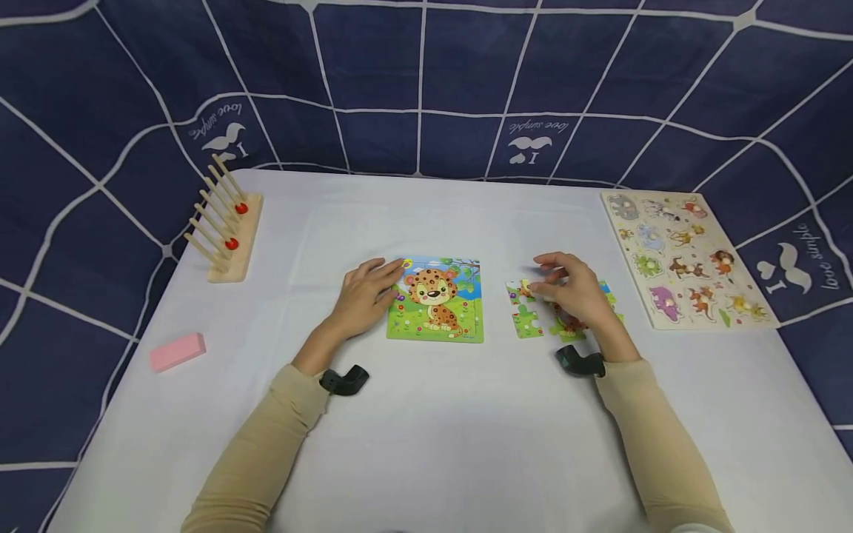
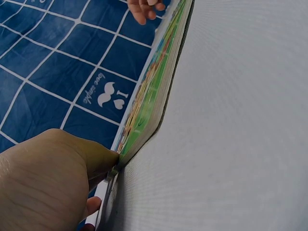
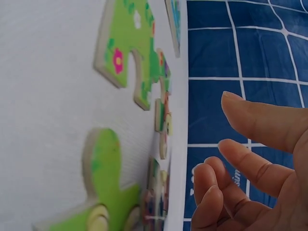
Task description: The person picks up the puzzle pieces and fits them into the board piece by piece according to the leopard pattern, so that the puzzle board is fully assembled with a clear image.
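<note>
I have the left grip (image 1: 363, 297), fingers loosely spread, touching the left edge of the leopard puzzle (image 1: 435, 303), and the right grip (image 1: 573, 290), thumb and fingers apart, over loose pieces (image 1: 528, 324) right of that puzzle. Everything sits on a white desk (image 1: 433, 422): peg rack (image 1: 243, 235) well left of the puzzle, animal board (image 1: 706, 248) well right, navy gridded cloth (image 1: 460, 81) rising behind.
</note>
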{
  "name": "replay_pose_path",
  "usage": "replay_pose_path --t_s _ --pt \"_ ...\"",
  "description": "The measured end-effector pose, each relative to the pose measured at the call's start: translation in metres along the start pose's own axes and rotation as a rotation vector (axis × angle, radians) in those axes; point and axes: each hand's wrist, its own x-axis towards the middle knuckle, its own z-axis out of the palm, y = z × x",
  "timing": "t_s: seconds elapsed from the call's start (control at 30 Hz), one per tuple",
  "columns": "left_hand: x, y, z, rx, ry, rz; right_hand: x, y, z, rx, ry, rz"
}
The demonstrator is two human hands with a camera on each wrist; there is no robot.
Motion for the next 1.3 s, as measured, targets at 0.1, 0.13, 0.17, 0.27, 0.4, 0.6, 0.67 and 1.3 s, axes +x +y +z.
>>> replay_pose_path --t_s 0.1,0.13,0.17,0.27,0.4,0.6,0.67,1.3 --pt "0.000 0.000 0.000 -0.001 0.001 -0.001 0.001 0.001 0.003 0.000 -0.007 0.002" --pt "0.000 0.000 -0.001 -0.002 0.000 -0.002 0.001 0.002 0.003 -0.002 -0.008 0.003" --pt "0.000 0.001 -0.001 -0.001 -0.002 -0.003 0.001 0.002 0.004 -0.003 -0.010 0.003" --pt "0.000 0.001 0.000 0.003 -0.006 -0.004 0.002 0.004 0.006 -0.012 -0.013 0.008" --pt "0.000 0.000 0.000 0.011 -0.009 -0.005 0.002 0.004 0.008 -0.025 -0.023 0.021" --pt "-0.001 0.001 0.000 0.008 -0.007 -0.006 0.003 0.005 0.010 -0.037 -0.039 0.046" --pt "-0.001 0.001 0.000 0.009 -0.006 -0.006 0.003 0.005 0.011 -0.044 -0.041 0.050" --pt "0.000 -0.001 0.001 -0.010 0.006 0.007 0.005 0.011 0.019 -0.128 -0.048 0.036"
